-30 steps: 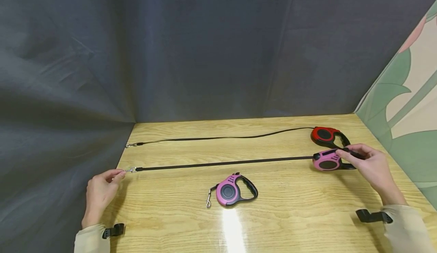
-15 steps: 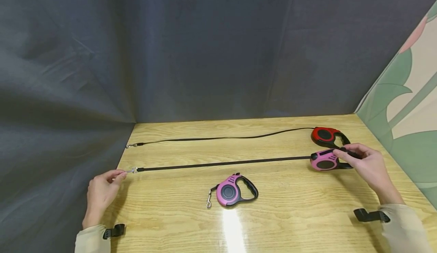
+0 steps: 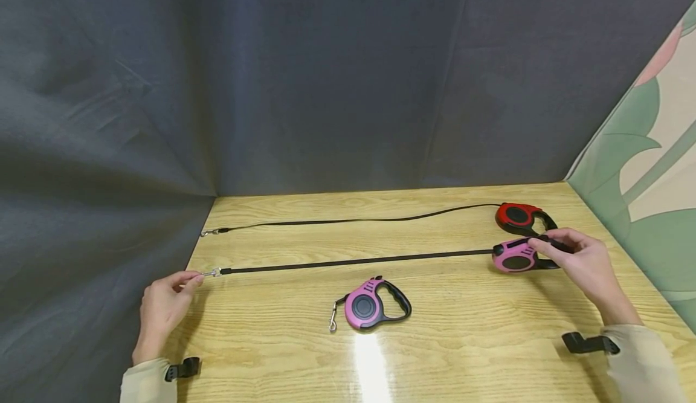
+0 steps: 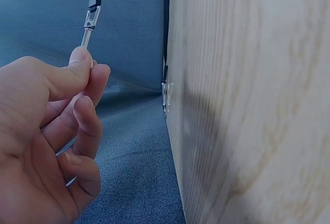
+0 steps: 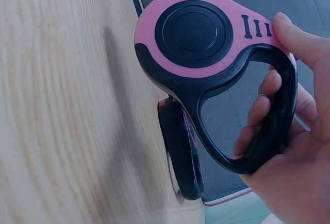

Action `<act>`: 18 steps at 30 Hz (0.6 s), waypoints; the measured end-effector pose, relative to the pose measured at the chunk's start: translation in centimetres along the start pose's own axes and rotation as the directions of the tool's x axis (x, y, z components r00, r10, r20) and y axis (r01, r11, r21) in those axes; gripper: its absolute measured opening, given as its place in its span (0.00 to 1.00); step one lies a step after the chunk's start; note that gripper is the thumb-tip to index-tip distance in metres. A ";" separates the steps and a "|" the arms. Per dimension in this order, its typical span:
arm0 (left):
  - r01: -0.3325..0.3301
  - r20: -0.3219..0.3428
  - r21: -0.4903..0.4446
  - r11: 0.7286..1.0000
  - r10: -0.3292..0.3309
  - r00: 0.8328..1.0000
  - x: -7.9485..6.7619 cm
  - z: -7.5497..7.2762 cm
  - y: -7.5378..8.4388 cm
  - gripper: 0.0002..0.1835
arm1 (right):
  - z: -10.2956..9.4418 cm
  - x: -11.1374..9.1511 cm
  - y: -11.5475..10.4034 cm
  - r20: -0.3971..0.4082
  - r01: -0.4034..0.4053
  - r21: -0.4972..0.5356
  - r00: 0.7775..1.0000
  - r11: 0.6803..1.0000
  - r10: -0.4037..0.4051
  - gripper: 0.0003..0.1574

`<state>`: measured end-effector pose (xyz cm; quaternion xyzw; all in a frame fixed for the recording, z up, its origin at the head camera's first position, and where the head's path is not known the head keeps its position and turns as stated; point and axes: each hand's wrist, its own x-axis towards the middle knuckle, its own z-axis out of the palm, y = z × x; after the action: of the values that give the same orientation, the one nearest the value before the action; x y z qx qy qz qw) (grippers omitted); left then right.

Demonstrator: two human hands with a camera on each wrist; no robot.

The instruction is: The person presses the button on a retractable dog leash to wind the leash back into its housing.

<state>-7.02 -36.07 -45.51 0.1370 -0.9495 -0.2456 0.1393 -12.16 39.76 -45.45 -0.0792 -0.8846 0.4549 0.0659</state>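
My right hand (image 3: 584, 267) grips the black handle of a pink retractable dog leash (image 5: 180, 54), its thumb on the pink casing in the right wrist view. From that casing a black strap (image 3: 348, 262) runs straight and taut across to the left. At its far end my left hand (image 3: 165, 306) pinches the metal snap hook (image 4: 87, 28) between thumb and forefinger, the other fingers loosely curled. The leash is held above the table, casting a shadow on the wood. A second pink leash (image 3: 363, 305) lies at the middle front, strap drawn in, its hook (image 3: 333, 318) beside it.
A red retractable leash (image 3: 516, 214) lies at the back right of the wooden table (image 3: 272, 342). Its thin strap (image 3: 348, 219) stretches left along the back to a snap hook (image 3: 209, 232). Dark cloth (image 3: 337, 89) stands behind and left; a leaf-patterned panel (image 3: 652, 179) borders the right.
My right hand and the held pink leash have shifted slightly left. My left hand with the hook has edged a little right. The other two leashes lie as before.
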 end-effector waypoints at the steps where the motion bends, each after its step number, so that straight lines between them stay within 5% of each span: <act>1: 0.000 -0.001 -0.001 1.000 0.000 1.000 0.0 0.0 0.0 0.12 | 0.0 0.0 0.0 0.002 0.000 -0.001 1.000 1.000 0.000 0.11; 18: -0.027 -0.008 -0.003 1.000 0.027 1.000 0.1 0.3 0.1 0.11 | 0.3 0.3 -0.3 0.016 0.018 -0.008 1.000 1.000 -0.018 0.14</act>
<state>-7.26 -35.87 -45.66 0.1250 -0.9503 -0.2445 0.1465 -12.54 39.38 -45.41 -0.0679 -0.8875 0.4514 0.0624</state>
